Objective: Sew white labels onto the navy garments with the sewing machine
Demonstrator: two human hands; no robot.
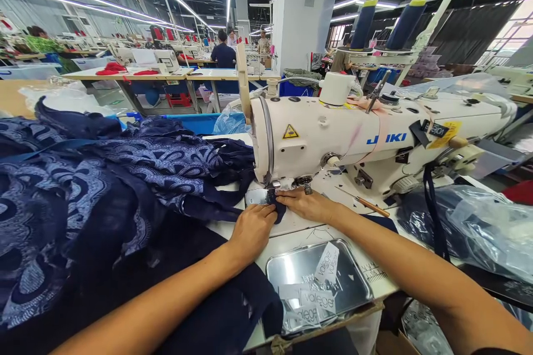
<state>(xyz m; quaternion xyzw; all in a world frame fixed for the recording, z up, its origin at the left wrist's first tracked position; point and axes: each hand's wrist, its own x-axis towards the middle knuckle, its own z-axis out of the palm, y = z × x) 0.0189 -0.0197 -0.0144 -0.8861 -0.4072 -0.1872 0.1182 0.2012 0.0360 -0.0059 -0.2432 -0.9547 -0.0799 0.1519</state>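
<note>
My left hand (252, 229) lies on a strip of dark navy fabric (278, 212) just in front of the presser foot, fingers curled down and pressing it flat. My right hand (306, 203) rests on the machine bed to the right of the needle, fingers closed on the same strip's edge. The white Juki sewing machine (375, 136) stands right behind both hands. A large heap of navy lace cloth (104, 188) spreads to the left and under my left forearm.
A metal tray (358, 283) with several white labels sits at the table's front edge between my forearms. A wooden-handled awl (370, 206) lies on the bed. Clear plastic bags (483, 222) lie right. Other people work at far tables.
</note>
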